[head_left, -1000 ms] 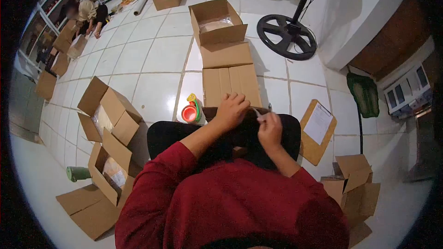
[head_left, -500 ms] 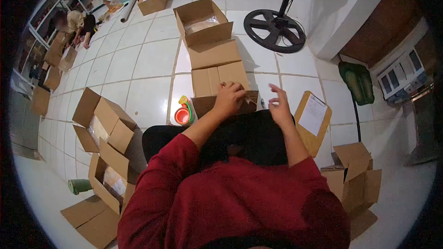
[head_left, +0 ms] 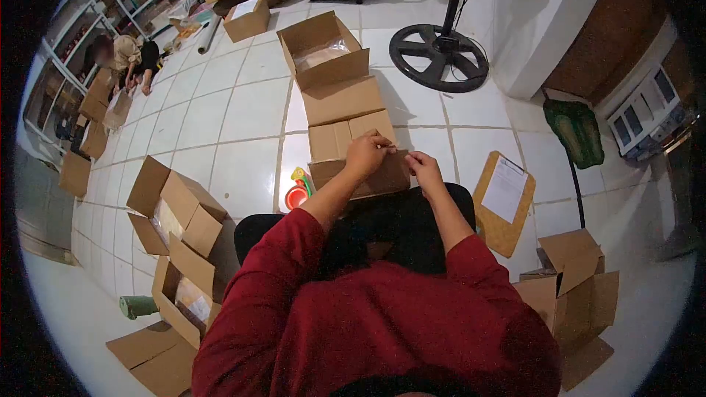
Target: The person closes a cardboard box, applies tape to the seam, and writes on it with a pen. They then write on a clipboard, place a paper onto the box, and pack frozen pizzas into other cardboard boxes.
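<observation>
i have the left hand (head_left: 365, 156) over the near top edge of the cardboard box (head_left: 350, 176), fingers curled in. the right hand (head_left: 426, 170) is by the box's near right corner, thumb and finger close together; i can't tell whether either grips anything. the box sits just before the knees, clipboard (head_left: 491, 229) to its right.

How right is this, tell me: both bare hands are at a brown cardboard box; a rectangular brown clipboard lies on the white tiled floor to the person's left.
The side is wrong: the head view shows the rectangular brown clipboard on the white tiled floor to the person's right. The bare left hand and right hand are at the brown cardboard box.
</observation>
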The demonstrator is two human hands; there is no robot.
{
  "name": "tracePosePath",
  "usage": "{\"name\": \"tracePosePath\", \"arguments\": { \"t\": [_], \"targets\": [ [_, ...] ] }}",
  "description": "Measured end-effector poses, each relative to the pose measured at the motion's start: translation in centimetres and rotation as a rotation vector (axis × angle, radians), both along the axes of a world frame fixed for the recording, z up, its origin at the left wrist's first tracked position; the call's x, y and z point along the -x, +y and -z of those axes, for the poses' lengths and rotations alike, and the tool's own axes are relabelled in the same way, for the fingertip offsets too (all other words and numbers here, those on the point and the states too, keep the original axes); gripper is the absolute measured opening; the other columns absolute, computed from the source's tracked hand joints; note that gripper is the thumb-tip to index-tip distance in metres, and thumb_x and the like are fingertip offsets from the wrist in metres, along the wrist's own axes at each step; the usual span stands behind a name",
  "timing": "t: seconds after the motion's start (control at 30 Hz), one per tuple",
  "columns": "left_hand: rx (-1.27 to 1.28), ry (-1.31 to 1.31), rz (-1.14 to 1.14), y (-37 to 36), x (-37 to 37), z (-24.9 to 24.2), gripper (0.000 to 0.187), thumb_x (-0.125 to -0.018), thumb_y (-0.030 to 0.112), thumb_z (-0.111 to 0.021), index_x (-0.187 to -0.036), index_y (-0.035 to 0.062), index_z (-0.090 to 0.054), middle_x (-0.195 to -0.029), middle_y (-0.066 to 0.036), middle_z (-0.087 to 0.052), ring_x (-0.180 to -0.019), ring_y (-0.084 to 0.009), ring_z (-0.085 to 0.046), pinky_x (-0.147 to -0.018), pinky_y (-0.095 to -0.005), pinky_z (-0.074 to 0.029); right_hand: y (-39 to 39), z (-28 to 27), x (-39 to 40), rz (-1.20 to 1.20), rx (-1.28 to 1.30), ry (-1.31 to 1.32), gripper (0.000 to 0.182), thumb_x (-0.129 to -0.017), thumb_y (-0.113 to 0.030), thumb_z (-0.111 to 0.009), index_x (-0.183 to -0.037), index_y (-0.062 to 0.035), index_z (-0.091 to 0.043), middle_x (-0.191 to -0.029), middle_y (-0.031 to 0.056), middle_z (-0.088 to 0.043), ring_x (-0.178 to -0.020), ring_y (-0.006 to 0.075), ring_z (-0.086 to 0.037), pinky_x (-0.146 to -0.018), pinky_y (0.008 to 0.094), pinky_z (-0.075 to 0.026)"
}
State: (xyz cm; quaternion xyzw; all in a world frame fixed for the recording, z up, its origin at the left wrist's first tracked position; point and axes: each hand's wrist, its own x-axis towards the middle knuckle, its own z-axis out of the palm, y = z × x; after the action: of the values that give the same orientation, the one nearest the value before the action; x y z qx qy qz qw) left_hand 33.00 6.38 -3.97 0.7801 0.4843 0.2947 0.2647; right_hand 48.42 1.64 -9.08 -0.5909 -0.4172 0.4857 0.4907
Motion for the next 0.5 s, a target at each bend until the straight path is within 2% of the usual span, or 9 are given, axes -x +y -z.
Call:
{"name": "tracePosePath", "arguments": {
  "t": [0.03,0.1,0.23,0.33,0.43,0.5],
  "targets": [
    [0.002,0.002,0.001,0.1,0.0,0.0,0.015,-0.064,0.018,-0.063,-0.077,0.0105,-0.064,-0.073,-0.008,-0.052,-0.068,-0.0238,-0.054,-0.061,-0.0327,-0.042,0.4,0.6,-0.1,0.001,0.002,0.002,0.015,-0.077,-0.014,-0.054,-0.082,0.0002,-0.057,-0.063,0.0001,-0.051,-0.058,0.0082,-0.045,-0.053,0.0213,-0.037],
    [0.068,-0.052,-0.056,0.1,0.0,0.0,0.016,-0.065,0.02,-0.063,-0.078,0.01,-0.064,-0.076,-0.007,-0.053,-0.069,-0.0242,-0.054,-0.061,-0.0331,-0.042,1.2,1.8,0.1,-0.006,-0.081,-0.193,0.014,-0.078,-0.014,-0.053,-0.081,0.0,-0.056,-0.064,0.0005,-0.051,-0.057,0.0082,-0.044,-0.052,0.0218,-0.036],
    [0.072,-0.008,-0.095,0.1,-0.2,-0.2,0.016,-0.065,0.024,-0.062,-0.074,0.0109,-0.064,-0.076,-0.004,-0.054,-0.07,-0.0233,-0.054,-0.061,-0.0333,-0.042,1.6,2.6,-0.1,-0.028,-0.086,-0.215,0.015,-0.078,-0.014,-0.053,-0.08,0.0002,-0.056,-0.064,0.0007,-0.051,-0.057,0.0084,-0.044,-0.053,0.0218,-0.037],
    [-0.054,0.039,-0.113,0.0,-0.4,0.2,0.014,-0.066,0.022,-0.061,-0.074,0.0107,-0.064,-0.075,-0.005,-0.054,-0.07,-0.024,-0.054,-0.06,-0.0343,-0.042,1.3,2.3,0.0,-0.002,-0.061,-0.161,0.016,-0.078,-0.015,-0.053,-0.08,0.0004,-0.056,-0.064,0.0004,-0.05,-0.058,0.0087,-0.044,-0.053,0.0222,-0.037],
    [-0.189,0.166,-0.146,1.5,0.2,0.9,0.013,-0.069,0.02,-0.059,-0.075,0.0095,-0.064,-0.072,-0.006,-0.056,-0.067,-0.0211,-0.055,-0.058,-0.033,-0.043,1.0,1.9,-0.4,-0.037,-0.118,-0.295,0.017,-0.078,-0.016,-0.053,-0.081,0.0008,-0.055,-0.064,0.0008,-0.05,-0.058,0.0091,-0.045,-0.054,0.0226,-0.038],
    [0.458,-0.32,-0.254,4.3,2.1,1.3,0.016,-0.071,0.02,-0.057,-0.078,0.0076,-0.063,-0.068,-0.008,-0.057,-0.063,-0.0166,-0.055,-0.057,-0.0304,-0.042,0.7,1.7,-0.5,-0.011,-0.002,-0.221,0.023,-0.076,-0.02,-0.055,-0.086,0.0003,-0.056,-0.07,0.0083,-0.057,-0.065,0.0157,-0.052,-0.061,0.0279,-0.042]
  ]
}}
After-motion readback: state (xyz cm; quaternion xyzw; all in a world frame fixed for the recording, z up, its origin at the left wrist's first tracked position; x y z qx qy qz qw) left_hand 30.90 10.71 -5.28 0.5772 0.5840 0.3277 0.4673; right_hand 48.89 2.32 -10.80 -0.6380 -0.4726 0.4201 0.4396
